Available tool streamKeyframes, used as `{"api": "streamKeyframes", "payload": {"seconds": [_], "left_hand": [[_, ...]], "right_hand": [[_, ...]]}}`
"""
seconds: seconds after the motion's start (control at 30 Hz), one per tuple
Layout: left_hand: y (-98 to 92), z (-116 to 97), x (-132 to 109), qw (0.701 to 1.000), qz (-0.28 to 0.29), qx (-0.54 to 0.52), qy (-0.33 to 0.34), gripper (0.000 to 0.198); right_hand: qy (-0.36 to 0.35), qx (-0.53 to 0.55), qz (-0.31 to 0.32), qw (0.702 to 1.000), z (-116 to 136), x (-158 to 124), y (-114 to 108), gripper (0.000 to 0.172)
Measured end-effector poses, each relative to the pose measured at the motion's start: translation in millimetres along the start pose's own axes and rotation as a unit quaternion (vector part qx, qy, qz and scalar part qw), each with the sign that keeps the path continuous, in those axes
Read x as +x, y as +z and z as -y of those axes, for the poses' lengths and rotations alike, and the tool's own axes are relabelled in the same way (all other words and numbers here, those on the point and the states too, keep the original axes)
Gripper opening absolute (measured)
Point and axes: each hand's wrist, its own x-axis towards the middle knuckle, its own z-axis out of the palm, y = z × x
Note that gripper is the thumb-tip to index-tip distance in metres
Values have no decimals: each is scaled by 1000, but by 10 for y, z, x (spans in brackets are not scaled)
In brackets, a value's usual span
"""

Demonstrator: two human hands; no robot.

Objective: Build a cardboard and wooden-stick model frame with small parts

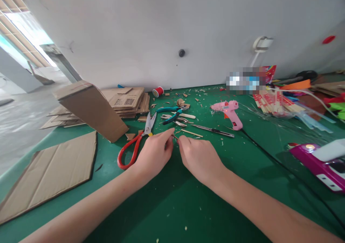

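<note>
My left hand [154, 153] and my right hand [198, 157] meet over the green table [172, 200], fingertips pinched together on a small thin stick [175, 137] held between them. Red-handled scissors [134, 144] lie just left of my left hand. Just beyond the fingers lie teal-handled pliers [172, 118], a thin wooden stick [192, 133], metal clips and a utility knife [212, 130]. What exactly the fingers pinch is mostly hidden.
A pink glue gun [229, 113] with a black cord lies to the right. Flat cardboard [51, 174] and a leaning cardboard piece [91, 110] sit left, stacked cardboard [126, 101] and a red thread spool [158, 91] behind. A magenta box [318, 164] and packed sticks [275, 102] are at right.
</note>
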Motion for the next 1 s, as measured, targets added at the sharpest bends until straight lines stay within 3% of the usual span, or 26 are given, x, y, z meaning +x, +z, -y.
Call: {"api": "streamKeyframes", "payload": {"seconds": [0.13,0.2,0.27,0.33,0.43,0.47,0.5,0.53,0.57,0.63,0.7,0.73,0.77,0.83,0.9,1.0], "left_hand": [[20,-37,-17,1000,6,-2,-19,33],[27,-49,-25,1000,9,4,-23,32],[40,-48,-34,1000,4,6,-21,31],[56,-39,-44,1000,-4,8,-17,31],[71,-33,-46,1000,-20,6,-13,30],[71,-37,-43,1000,-25,0,-16,29],[69,-44,-37,999,-29,-7,-21,29],[65,-55,-31,999,-33,-16,-27,28],[61,-66,-24,999,-35,-26,-32,27],[55,-88,-13,998,-35,-41,-41,26],[54,-99,-8,997,-30,-48,-46,26],[56,-98,-9,997,-27,-49,-47,26],[59,-94,-10,997,-25,-48,-48,26],[65,-80,-16,998,-24,-45,-47,26],[66,-67,-23,998,-23,-39,-46,26],[65,-64,-30,998,-24,-31,-48,26]], "right_hand": [[65,179,15,982,-8,22,31,25],[97,288,13,953,-22,46,46,27],[153,408,39,899,-28,76,55,27],[244,555,93,790,-19,108,53,26],[349,722,153,577,14,145,37,23],[357,748,158,536,24,153,36,22],[356,759,158,521,31,158,40,21],[350,756,152,532,33,159,47,21],[336,736,137,572,30,158,58,22],[269,633,86,721,8,145,81,26],[157,448,28,880,-25,121,87,26],[99,342,11,934,-40,108,81,24],[49,242,8,969,-50,95,71,21],[-22,85,26,996,-54,78,41,22],[-60,2,42,997,-41,79,18,29],[-29,45,36,998,-21,113,15,26]]}}
